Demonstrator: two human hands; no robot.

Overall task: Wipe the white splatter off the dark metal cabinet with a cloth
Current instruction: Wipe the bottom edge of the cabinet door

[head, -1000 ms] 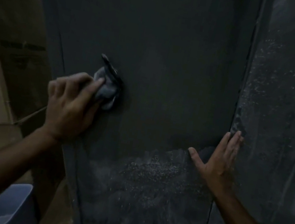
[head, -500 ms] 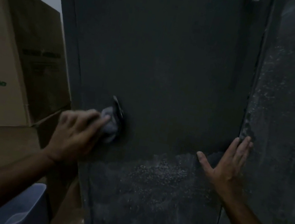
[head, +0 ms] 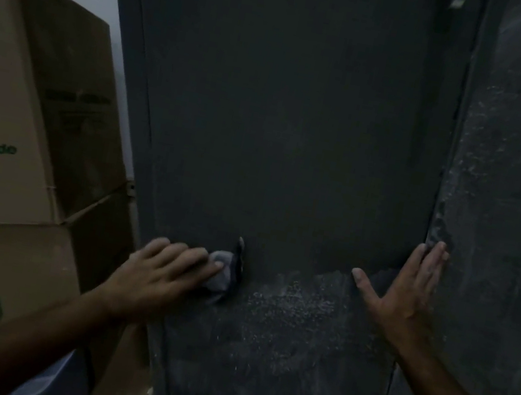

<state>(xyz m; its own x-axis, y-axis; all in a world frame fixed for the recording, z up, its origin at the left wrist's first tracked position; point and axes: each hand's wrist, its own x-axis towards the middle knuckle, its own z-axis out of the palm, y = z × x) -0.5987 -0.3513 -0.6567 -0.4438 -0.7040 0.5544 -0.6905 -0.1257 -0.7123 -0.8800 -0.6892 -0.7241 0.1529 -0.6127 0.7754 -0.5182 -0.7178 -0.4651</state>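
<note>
Cloth on cabinet, mid-wipe
L hand (head: 161,279) presses grey cloth (head: 219,275) w/ flat fingers on dark cabinet (head: 298,134), beside white splatter (head: 296,301); R hand (head: 404,299) open-palmed, holding nothing, flat against door edge.

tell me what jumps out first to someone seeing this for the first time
The dark metal cabinet fills the middle of the view, with white splatter speckling its lower front. The left hand presses a grey cloth flat against it at the splatter's left edge, while the right hand lies open on the cabinet's right edge. Cardboard boxes are stacked at the left.
</note>
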